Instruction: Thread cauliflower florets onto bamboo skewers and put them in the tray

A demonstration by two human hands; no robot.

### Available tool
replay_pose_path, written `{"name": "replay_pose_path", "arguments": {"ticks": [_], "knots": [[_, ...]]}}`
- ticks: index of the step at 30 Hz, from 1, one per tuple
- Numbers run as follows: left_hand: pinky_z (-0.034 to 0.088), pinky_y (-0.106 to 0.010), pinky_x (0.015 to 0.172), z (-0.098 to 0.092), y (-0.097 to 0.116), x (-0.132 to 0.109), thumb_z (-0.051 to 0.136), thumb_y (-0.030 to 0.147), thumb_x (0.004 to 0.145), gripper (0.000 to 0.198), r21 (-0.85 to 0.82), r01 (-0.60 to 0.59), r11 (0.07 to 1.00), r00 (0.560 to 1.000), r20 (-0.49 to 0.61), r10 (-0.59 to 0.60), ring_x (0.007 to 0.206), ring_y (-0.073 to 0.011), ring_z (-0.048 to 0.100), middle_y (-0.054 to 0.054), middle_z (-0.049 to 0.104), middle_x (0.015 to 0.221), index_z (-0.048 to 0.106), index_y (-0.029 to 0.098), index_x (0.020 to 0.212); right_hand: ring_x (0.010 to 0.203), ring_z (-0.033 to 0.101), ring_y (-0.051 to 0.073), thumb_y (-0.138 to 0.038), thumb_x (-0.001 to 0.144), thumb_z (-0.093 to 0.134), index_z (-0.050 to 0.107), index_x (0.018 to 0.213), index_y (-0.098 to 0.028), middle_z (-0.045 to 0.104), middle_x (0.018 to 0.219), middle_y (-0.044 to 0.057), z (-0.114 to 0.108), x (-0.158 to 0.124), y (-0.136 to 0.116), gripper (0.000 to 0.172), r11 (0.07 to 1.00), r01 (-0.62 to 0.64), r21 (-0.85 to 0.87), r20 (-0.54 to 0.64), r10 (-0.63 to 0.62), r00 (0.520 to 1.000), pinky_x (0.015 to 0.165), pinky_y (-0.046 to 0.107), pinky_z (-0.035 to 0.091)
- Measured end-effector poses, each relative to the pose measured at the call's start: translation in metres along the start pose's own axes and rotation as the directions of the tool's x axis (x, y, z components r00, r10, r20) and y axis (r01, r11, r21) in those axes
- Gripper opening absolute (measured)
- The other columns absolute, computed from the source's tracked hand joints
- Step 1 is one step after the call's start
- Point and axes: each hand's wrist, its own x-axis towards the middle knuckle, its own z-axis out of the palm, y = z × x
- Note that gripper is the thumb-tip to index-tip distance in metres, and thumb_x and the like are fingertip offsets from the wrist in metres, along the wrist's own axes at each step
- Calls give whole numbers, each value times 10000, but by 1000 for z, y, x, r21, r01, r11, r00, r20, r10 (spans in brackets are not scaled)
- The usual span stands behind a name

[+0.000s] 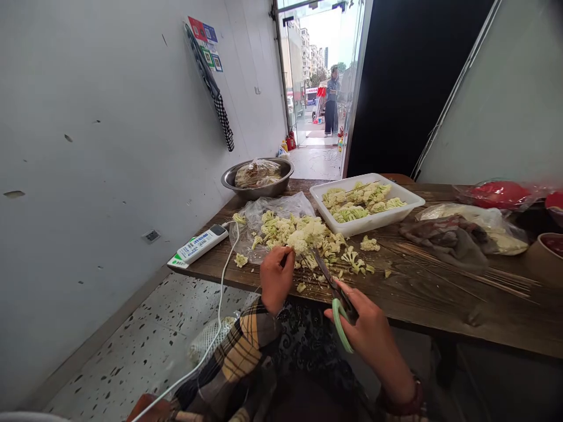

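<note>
My left hand [277, 276] is closed at the near edge of the table, its fingertips pinching a large piece of cauliflower [303, 235]. In my right hand [366, 325] is a pair of scissors [325, 268] with pale green handles. Their blades point up and left, with the tips close against the cauliflower; whether they touch it I cannot tell. Around and behind the piece lies a pile of cut cauliflower florets [281, 225], partly on a clear plastic bag [259, 214]. Loose florets [353, 259] and crumbs are scattered beside the scissors.
A white tray [373, 224] of florets and skewers stands behind. A metal bowl [281, 186] holds a bagged bundle. A power strip [197, 246] with a white cable [221, 293] lies left. Skewers [497, 280], a dark cloth [453, 240] and bags are right. A person [332, 102] stands by the doorway.
</note>
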Motion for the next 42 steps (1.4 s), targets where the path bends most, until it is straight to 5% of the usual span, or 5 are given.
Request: {"name": "replay_pose_path", "arguments": {"ticks": [6,12,35,42], "knots": [[395,-261,681,-3,1,-5,481,271,862,201,-7,5,1000,999,51,-5,700,-151,528,-19,572,709,599,199,716,856,635,243,-443,874,540,454,1370,-227,655,1010,93,-4,2,-1,548,902,123,-414,-59,-162,985,745,338,473],[381,-264,664,-8,2,-9,458,291,886,221,-10,-22,1000,995,102,23,699,-151,519,-20,549,704,590,197,737,793,639,221,-457,868,532,510,1330,-222,662,932,71,-16,10,-5,518,750,154,-644,-58,-249,967,566,275,418],[401,-267,730,-11,-2,-20,461,241,899,184,222,-192,956,981,77,179,770,-170,557,-51,613,773,610,202,799,769,671,208,-371,914,496,574,1233,-207,700,1012,70,-21,20,1,367,731,192,-655,13,-243,970,590,268,447],[388,-244,645,-9,-9,-12,458,264,901,220,119,-76,990,996,47,71,702,-145,538,-28,580,733,608,179,766,847,685,210,-368,909,505,556,1265,-225,696,1092,65,-25,18,9,387,789,296,-539,106,-286,952,679,277,504]]}}
